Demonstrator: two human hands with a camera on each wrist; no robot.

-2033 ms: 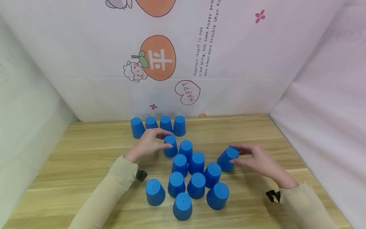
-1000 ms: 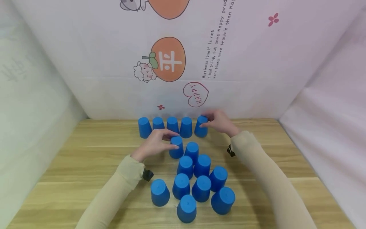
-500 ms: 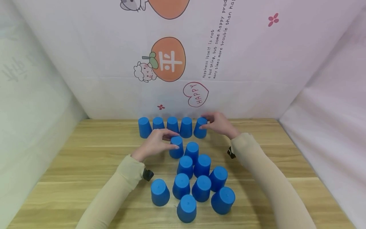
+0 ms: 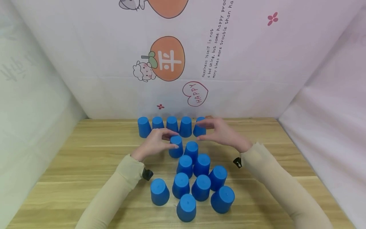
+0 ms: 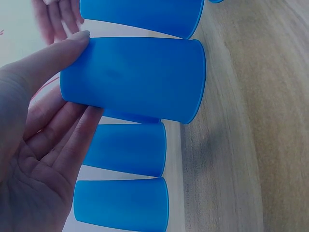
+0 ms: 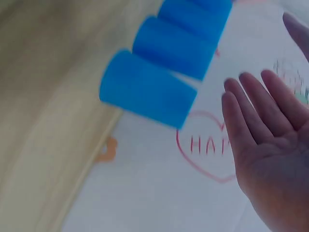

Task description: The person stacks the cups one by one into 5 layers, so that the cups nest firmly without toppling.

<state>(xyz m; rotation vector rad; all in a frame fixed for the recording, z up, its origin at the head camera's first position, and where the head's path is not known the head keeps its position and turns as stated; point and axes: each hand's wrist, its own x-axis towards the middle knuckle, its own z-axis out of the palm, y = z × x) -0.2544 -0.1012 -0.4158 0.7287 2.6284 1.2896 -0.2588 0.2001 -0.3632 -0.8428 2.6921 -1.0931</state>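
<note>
Upside-down blue plastic cups stand on the wooden table. My left hand (image 4: pixel 155 143) grips one cup (image 4: pixel 175 147) near its top, thumb on one side and fingers on the other, as the left wrist view shows up close. Along the back runs a row of cups; its rightmost cup (image 4: pixel 199 129) is partly covered by my right hand (image 4: pixel 223 132) in the head view. That hand is spread and holds nothing. In the right wrist view its fingers (image 6: pixel 260 111) are straight, apart from the end cup (image 6: pixel 147 89) of the row.
Several more cups, among them a front cup (image 4: pixel 186 208) and a left cup (image 4: pixel 159 192), cluster in the middle and front of the table (image 4: pixel 85 178). A printed white cloth (image 4: pixel 114 95) rises behind the back row, with white cloth at both sides.
My right hand carried a cup from the right side to the right end of the back row, released it and drew back slightly toward me. My left hand has stayed on its cup.
</note>
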